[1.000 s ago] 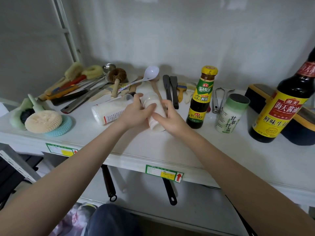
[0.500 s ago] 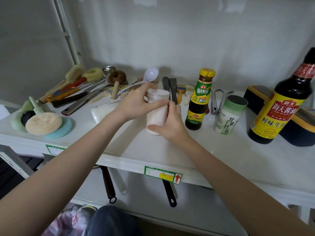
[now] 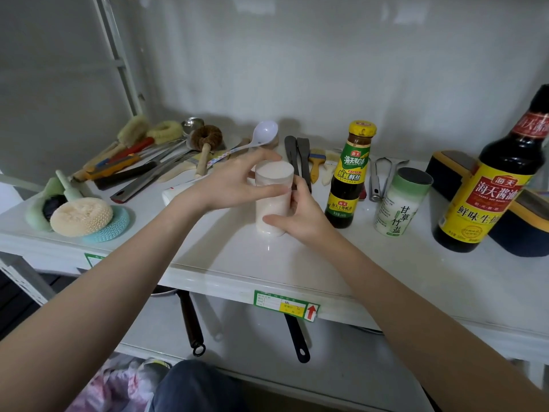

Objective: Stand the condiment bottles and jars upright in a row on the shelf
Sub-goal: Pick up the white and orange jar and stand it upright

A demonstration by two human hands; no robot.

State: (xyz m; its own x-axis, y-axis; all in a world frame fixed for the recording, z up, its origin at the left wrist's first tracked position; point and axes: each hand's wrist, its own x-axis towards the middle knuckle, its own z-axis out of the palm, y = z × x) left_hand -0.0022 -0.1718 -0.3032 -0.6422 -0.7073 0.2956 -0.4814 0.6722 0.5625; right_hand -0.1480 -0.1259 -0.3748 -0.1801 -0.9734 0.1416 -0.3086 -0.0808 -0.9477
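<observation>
Holding the upright white translucent plastic jar point(image 3: 273, 200) on the white shelf point(image 3: 341, 263): left hand point(image 3: 237, 185) clamped near top, right hand point(image 3: 300, 215) clamped low at 3 o'clock.

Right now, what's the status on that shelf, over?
Left hand and right hand both gripping the white cylindrical jar, upright on the shelf. White bottle lies flat behind the left hand. Nothing blocking.

white jar point(image 3: 273, 200) upright, shelf point(image 3: 297, 263) centre
</observation>
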